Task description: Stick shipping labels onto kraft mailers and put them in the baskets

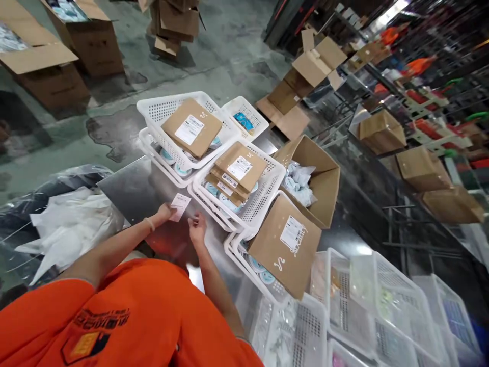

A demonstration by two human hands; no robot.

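Orange shirt, lower left of the frame; above it, the left hand pinches a printed slip, left of centre, over the metal surface. The right hand, fingers curled, appears unladen near a white basket. Thin paper is probably best gripped at one edge, print uncovered.

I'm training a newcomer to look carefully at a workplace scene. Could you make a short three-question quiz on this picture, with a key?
1. Which hand holds the paper slip?
2. True or false: the blue packet lies in a white basket.
3. What colour is the person's shirt? A) green B) orange C) white

Key:
1. The left hand.
2. True.
3. B.
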